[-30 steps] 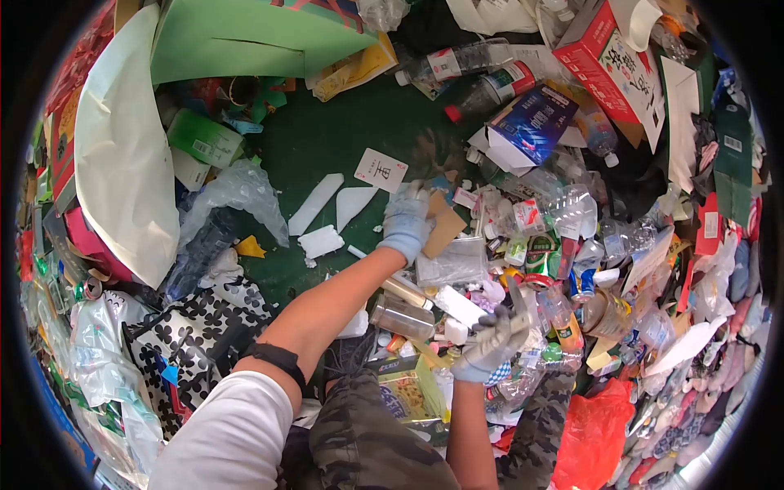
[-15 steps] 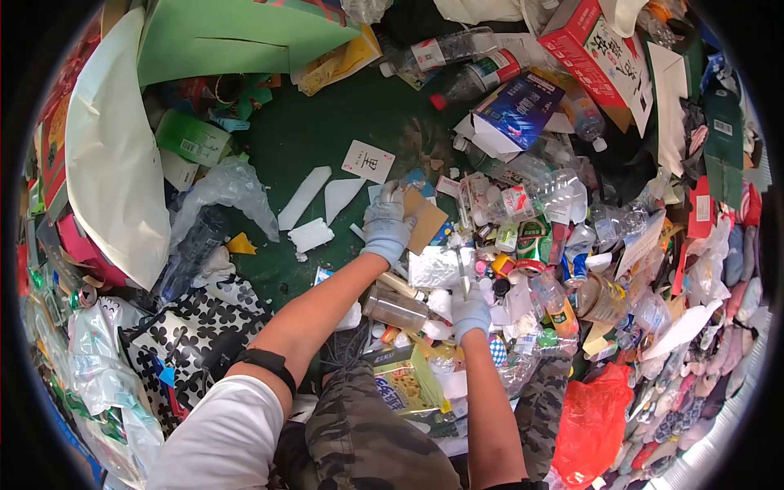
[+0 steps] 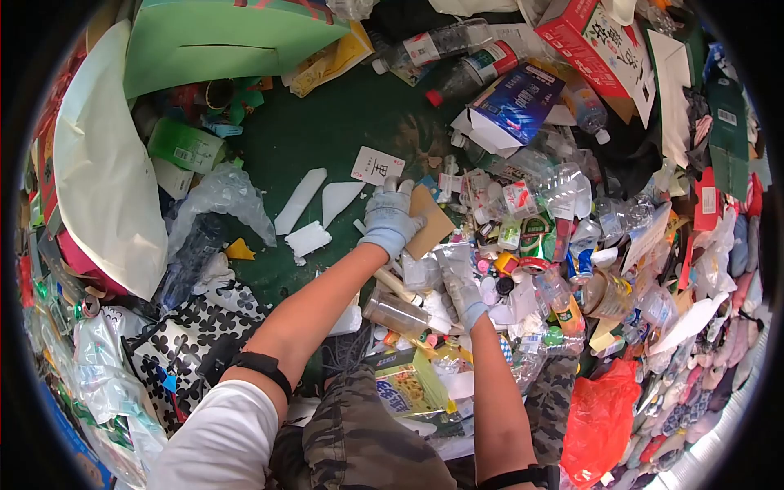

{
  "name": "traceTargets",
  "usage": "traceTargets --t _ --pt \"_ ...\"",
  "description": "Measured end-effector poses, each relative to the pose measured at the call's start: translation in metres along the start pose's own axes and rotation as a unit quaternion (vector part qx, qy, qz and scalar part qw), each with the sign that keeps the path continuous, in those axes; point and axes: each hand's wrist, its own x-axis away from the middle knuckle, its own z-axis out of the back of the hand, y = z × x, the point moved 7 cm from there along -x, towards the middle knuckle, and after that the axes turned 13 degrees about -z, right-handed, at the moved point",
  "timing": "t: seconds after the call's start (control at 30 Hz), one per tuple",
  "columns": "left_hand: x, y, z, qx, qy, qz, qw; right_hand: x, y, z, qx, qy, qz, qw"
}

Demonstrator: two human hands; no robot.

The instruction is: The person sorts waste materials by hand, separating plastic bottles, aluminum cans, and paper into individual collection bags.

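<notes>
My left hand (image 3: pixel 390 219), in a pale grey-blue glove, is closed at the edge of a piece of brown cardboard (image 3: pixel 432 224), with the thumb lying over it. Just beyond its fingertips is a white card (image 3: pixel 376 166) with a black character. White offcuts (image 3: pixel 300 201) and a chunk of white foam (image 3: pixel 309 239) lie to its left. My right hand (image 3: pixel 465 299), gloved too, reaches with outstretched fingers over crumpled silvery packaging (image 3: pixel 420 273); its fingertips are slightly blurred. A clear plastic jar (image 3: pixel 395 312) lies between my arms.
Plastic bottles (image 3: pixel 523 200), cans and small caps heap up on the right. A blue box (image 3: pixel 518 102) and red carton (image 3: pixel 600 57) stand at the back. A green board (image 3: pixel 237 41), a white sheet (image 3: pixel 106 171) and a patterned bag (image 3: pixel 192 343) line the left. A red plastic bag (image 3: pixel 600 425) sits front right.
The brown cardboard has turned and my left thumb now shows on it. The white card has shifted right and rotated. My right hand has moved left, and the silvery packaging has changed shape.
</notes>
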Motion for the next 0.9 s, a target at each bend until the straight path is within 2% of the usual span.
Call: traceTargets --t 0.17,0.23,0.3,0.43,0.57,0.6,0.63,0.67,0.7,0.77,0.8,0.83,0.87,0.9 --pt "-0.001 0.009 -0.006 0.003 -0.017 0.006 1.000 0.011 -0.010 -0.006 -0.004 -0.019 0.011 1.000" --pt "-0.006 0.012 -0.009 -0.017 -0.077 0.014 0.997 0.015 -0.024 -0.012 -0.011 -0.038 0.007 0.999" --pt "-0.010 0.011 -0.002 -0.036 -0.087 0.016 0.995 0.014 -0.033 -0.018 0.026 -0.044 0.034 0.998" --pt "-0.017 0.004 0.009 -0.045 -0.123 0.038 0.991 0.002 -0.033 -0.033 -0.002 -0.037 0.074 0.997" --pt "-0.006 0.004 0.020 -0.042 -0.129 0.012 0.991 0.006 -0.037 -0.052 -0.035 -0.033 0.139 0.989" --pt "-0.001 0.005 0.018 -0.038 -0.133 -0.003 0.990 0.008 -0.046 -0.060 0.063 -0.003 0.204 0.977" --pt "0.003 0.005 0.017 -0.033 -0.136 -0.017 0.990 0.013 -0.051 -0.062 0.090 0.017 0.251 0.963" --pt "0.008 -0.002 0.018 0.011 -0.127 0.003 0.992 0.020 -0.056 -0.064 0.116 0.040 0.297 0.947" --pt "0.011 -0.013 0.018 0.010 -0.124 0.005 0.992 0.043 -0.070 -0.067 0.118 0.038 0.299 0.946" --pt "0.017 -0.031 0.016 0.123 -0.121 0.021 0.985 0.063 -0.066 -0.070 0.036 -0.007 0.083 0.996" --pt "0.023 -0.027 0.029 0.128 -0.148 0.042 0.980 0.067 -0.067 -0.071 0.037 -0.009 0.083 0.996" --pt "0.028 -0.037 0.023 0.127 -0.148 0.044 0.980 0.073 -0.074 -0.069 0.056 0.008 0.137 0.989" --pt "0.037 -0.053 0.000 0.349 -0.161 0.112 0.916 0.080 -0.081 -0.068 0.074 0.023 0.192 0.978" --pt "0.047 -0.051 -0.007 0.551 -0.163 0.174 0.800 0.082 -0.080 -0.068 0.074 0.019 0.193 0.978"
